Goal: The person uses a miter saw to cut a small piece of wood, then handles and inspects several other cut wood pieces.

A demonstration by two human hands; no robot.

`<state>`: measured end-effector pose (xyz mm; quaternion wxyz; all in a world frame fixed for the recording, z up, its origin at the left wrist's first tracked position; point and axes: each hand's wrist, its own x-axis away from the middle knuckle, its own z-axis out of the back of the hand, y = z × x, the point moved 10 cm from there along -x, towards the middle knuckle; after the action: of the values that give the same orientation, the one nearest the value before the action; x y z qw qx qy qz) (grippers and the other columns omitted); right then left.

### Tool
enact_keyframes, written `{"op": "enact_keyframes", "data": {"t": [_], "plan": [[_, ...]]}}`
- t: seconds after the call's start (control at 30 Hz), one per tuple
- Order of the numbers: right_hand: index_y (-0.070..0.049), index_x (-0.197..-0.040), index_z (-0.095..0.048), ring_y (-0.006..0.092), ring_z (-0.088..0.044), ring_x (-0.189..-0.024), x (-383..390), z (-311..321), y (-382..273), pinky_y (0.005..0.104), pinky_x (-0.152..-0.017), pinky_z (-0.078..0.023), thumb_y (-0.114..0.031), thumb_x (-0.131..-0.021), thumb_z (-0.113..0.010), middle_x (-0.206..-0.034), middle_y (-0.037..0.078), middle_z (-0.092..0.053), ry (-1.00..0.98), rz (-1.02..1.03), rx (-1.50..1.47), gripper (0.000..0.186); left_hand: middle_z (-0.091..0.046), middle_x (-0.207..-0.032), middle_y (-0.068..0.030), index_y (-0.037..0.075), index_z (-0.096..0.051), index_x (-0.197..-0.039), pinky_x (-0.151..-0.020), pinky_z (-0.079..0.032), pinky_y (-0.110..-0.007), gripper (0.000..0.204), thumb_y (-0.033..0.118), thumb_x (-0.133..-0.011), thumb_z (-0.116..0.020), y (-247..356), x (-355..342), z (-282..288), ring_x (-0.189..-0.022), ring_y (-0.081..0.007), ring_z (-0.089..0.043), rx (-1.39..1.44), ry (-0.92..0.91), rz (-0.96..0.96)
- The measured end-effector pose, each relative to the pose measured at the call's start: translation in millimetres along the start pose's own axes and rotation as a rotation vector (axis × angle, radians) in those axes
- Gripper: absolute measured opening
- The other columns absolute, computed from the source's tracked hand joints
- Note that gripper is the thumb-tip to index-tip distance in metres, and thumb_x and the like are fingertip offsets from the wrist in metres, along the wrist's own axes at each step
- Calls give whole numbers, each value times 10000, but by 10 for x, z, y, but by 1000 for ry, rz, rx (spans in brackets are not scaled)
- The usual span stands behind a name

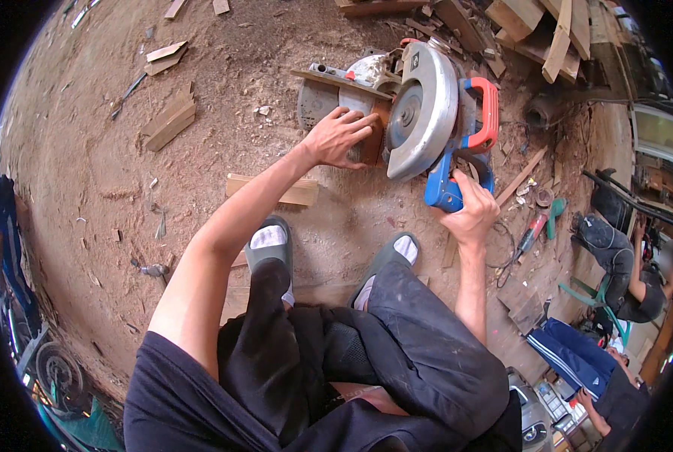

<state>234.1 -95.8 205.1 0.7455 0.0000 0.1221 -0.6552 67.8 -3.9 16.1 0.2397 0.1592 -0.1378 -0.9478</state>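
Note:
A miter saw [425, 113] with a silver blade guard, a blue grip and a red carrying handle rests on the dirt ground in front of my feet. My right hand [472, 207] is closed around its blue grip, at the right. On the saw's base lies a reddish-brown piece of wood [379, 124], left of the round blade. My left hand [341, 138] reaches over that wood, fingers at its far side and thumb at its near side, close to the blade. The wood's underside and part of the base are hidden by my hand.
A pale wood block [272, 189] lies near my left foot. Scrap boards [536, 34] pile up at the far right. An angle grinder [534, 232] and its cord lie right of the saw. Two people [615, 252] [604, 384] sit at the right.

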Motion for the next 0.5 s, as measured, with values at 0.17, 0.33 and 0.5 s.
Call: {"op": "enact_keyframes", "data": {"t": [0.17, 0.33, 0.5], "plan": [[-60, -1084, -717, 319, -728, -822, 32, -5, 28, 423, -731, -551, -376, -642, -881, -904, 113, -740, 11, -8, 18, 568, -464, -1563, -82, 77, -544, -1176, -1069, -410, -456, 749, 650, -745, -761, 8, -22, 6, -1269, -276, -517, 11, 12, 2], [-52, -1091, -713, 319, -721, -797, 74, -83, -2, 424, -707, -544, -409, -668, -873, -877, 109, -727, 25, 18, 34, 576, -461, -1560, -80, 83, -540, -1188, -1085, -404, -463, 747, 630, -738, -776, -10, -1, -2, -1293, -273, -506, 44, 23, 10], [-69, -1127, -694, 288, -690, -760, 94, -68, -45, 410, -667, -520, -402, -697, -840, -841, 78, -688, 59, 59, 67, 563, -445, -1570, -80, 85, -537, -1200, -1100, -397, -466, 753, 643, -752, -769, -4, -10, -7, -1312, -275, -498, 35, 14, 7]]}}
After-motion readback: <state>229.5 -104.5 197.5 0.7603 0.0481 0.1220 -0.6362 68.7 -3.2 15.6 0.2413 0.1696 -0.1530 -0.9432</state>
